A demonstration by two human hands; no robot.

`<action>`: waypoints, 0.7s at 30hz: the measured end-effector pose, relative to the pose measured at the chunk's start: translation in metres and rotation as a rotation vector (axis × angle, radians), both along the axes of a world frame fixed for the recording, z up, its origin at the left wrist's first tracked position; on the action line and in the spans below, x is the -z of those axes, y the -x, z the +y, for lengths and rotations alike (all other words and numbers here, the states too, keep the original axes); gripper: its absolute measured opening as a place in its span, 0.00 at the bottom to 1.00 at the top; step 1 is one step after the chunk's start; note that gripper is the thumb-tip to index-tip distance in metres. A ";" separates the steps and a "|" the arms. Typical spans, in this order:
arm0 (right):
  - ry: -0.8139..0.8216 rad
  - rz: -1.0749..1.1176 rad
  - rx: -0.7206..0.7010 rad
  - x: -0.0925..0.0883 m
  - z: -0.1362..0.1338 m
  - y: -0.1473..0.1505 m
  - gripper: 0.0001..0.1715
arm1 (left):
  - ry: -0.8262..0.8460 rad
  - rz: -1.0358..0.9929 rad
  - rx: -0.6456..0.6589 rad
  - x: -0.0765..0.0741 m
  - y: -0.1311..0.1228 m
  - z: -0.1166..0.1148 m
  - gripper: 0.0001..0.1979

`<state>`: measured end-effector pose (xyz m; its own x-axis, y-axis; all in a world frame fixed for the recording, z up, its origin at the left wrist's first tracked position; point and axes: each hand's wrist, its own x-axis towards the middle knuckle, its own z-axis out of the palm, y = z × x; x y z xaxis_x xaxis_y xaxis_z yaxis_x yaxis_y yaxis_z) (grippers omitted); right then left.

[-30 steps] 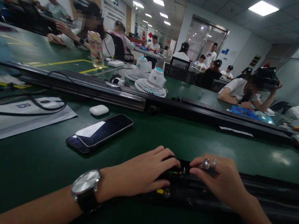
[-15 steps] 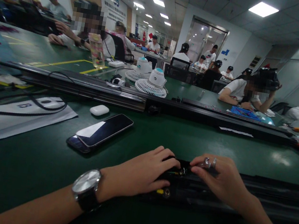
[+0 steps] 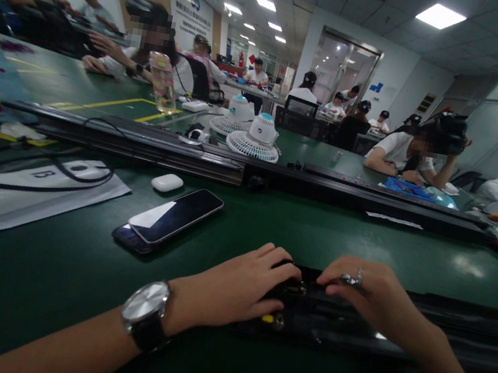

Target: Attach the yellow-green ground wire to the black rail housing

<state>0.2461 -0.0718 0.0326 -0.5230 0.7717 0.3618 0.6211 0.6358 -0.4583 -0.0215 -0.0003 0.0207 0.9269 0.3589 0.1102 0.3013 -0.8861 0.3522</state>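
A long black bar-shaped housing (image 3: 459, 333) lies across the green table before me, running out to the right. My left hand (image 3: 250, 286), with a watch on the wrist, grips its left end, fingers over the top and the thumb along the near side. Next to that thumb show a yellow piece (image 3: 267, 319) and a small round metal fitting. My right hand (image 3: 363, 290), wearing rings, is bent over the bar just right of the left fingertips. Its thumb and forefinger are closed at the bar's upper side; what lies between them is hidden.
Two stacked phones (image 3: 176, 218), a white earbud case (image 3: 167, 183) and a paper sheet (image 3: 104, 190) with black cable lie to the left. Long rails (image 3: 150, 146) cross the table ahead, with white fans (image 3: 260, 137) behind. Several people sit at tables beyond.
My right hand has tilted a little, its fingers curling lower and its rings turned. The shiny bit between the hands shows less. My left hand keeps its place.
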 end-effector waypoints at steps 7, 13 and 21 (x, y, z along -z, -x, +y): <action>-0.091 0.049 0.188 -0.002 -0.004 0.000 0.02 | 0.006 -0.010 -0.017 0.000 -0.001 -0.001 0.24; -0.086 0.059 0.176 0.000 -0.004 0.004 0.03 | 0.021 -0.025 -0.019 0.000 -0.002 0.000 0.26; -0.057 0.037 0.127 0.001 -0.004 0.004 0.05 | 0.016 -0.058 -0.015 0.000 -0.001 0.000 0.24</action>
